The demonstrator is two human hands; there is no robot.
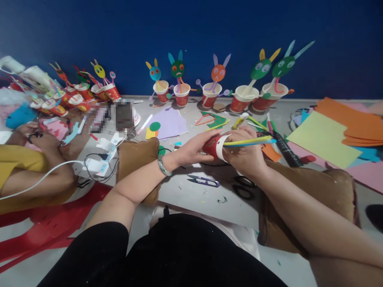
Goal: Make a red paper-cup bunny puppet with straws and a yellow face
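Red cup (213, 146): frame centre, slightly right. Tipped on its side, mouth facing right, white rim showing.
Left hand (194, 148): at the cup's left. Fingers and thumb parted by the cup's width, gripping it from both sides.
Right hand (245, 157): right of centre, at the rim. Fingers curled, partly hidden; can't tell whether they pinch rim, straws or both.
Straws (249, 141): yellow and blue, out of the mouth toward frame right, crossing in front of the right hand.
Near side: snips (204, 181) below the cup, scissors (243, 186) below the right hand. Tabletop (176, 195) shows from snips down to front edge, lower centre.
Flanks: left cushion (136, 155) under left forearm; right cushion (314, 191), lower right, under the other.
Far side: puppet cups (209, 101) in a row, upper centre to upper right, near the blue wall (191, 24). Glue stick (240, 120) just above the right hand.
Right edge: black tube (284, 145) near the right hand, then yellow sheet (324, 137).
Left edge: power strip (110, 157), then a co-worker's hand (28, 129).
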